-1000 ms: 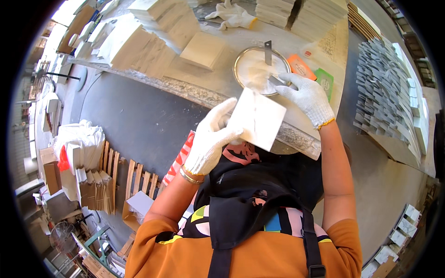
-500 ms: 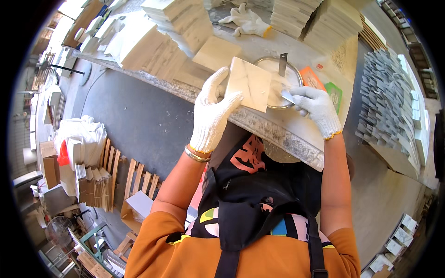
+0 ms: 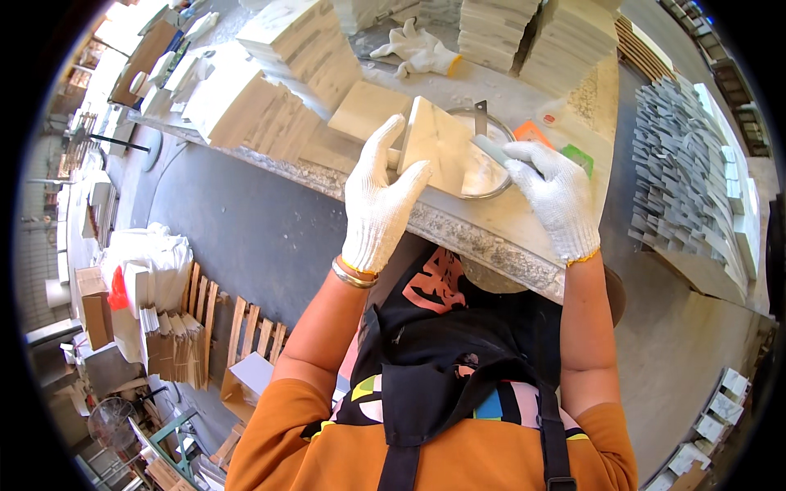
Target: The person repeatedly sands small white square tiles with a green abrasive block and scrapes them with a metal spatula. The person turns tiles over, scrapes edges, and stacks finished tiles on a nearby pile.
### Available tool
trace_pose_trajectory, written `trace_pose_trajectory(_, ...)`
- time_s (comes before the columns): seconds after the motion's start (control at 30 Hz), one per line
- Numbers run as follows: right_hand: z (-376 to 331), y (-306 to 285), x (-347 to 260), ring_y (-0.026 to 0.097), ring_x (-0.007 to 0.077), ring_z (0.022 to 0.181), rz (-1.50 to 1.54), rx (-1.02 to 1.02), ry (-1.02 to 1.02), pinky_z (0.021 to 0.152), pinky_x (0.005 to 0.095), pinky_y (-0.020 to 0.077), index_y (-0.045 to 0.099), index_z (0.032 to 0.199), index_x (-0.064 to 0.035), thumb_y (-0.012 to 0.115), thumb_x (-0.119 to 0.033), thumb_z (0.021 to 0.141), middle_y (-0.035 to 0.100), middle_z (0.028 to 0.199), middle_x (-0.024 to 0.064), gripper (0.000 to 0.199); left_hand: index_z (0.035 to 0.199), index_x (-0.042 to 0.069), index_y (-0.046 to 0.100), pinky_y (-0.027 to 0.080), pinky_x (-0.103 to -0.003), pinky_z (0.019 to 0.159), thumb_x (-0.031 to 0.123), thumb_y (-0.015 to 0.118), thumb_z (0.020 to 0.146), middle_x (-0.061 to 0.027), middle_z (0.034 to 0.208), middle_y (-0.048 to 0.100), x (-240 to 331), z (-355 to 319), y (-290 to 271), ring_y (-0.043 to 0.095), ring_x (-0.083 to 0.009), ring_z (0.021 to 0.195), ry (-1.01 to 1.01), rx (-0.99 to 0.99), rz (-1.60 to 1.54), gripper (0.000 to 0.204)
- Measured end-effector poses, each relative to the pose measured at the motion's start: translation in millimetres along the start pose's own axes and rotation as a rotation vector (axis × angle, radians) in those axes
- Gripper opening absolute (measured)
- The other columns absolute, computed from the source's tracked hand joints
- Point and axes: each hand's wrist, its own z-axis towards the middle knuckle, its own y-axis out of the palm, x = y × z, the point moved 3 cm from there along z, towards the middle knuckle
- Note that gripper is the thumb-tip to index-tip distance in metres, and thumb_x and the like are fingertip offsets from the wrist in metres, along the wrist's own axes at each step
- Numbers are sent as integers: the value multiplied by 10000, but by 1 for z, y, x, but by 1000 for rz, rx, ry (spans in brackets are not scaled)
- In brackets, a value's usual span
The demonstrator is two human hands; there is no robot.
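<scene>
Bench [image 3: 483, 239], upper centre. On it: tile stack [image 3: 303, 49] upper left, glove [image 3: 416, 49] top centre, pan [image 3: 491, 195] right of centre, tool [image 3: 481, 119] across its far rim. Held tile [image 3: 438, 147] before pan's left side. Fan [image 3: 112, 424] lower left.

Pale square tile [image 3: 436, 149], grey-veined, held tilted, small flat scraper [image 3: 490, 150] at its right edge, perhaps touching.
</scene>
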Motion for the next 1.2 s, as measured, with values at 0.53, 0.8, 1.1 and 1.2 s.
trace_pose_trajectory(0.53,-123,-67,107,569,72,702,381,239,542,642,242,485,690,1253,-8,691,-40,925,691,877,31,330,1465,-37,465,574,-286,772,33,688,905,-150,1124,685,18,-38,41,675,-165,939,-312,-223,-490,607)
trace_pose_trajectory(0.8,-188,-77,135,575,67,765,447,335,596,725,230,495,666,1318,-11,724,-45,914,679,889,2,409,1457,-34,484,571,-288,781,84,698,917,-170,1225,667,-21,-77,129,674,-168,1003,-479,-546,-433,593)
trace_pose_trajectory(1.1,-198,-69,133,738,183,897,73,261,488,824,301,553,679,1301,-108,738,-83,878,747,1084,120,428,1417,2,534,570,-312,806,139,735,866,-159,1321,634,-33,-75,165,694,-198,965,-91,-672,82,602)
trace_pose_trajectory(1.2,-195,-66,128,735,205,872,28,184,466,802,311,556,667,1327,-153,737,-114,875,741,1068,126,459,1381,44,571,572,-338,813,149,747,829,-180,1367,611,-31,-69,159,701,-246,955,164,-625,297,589)
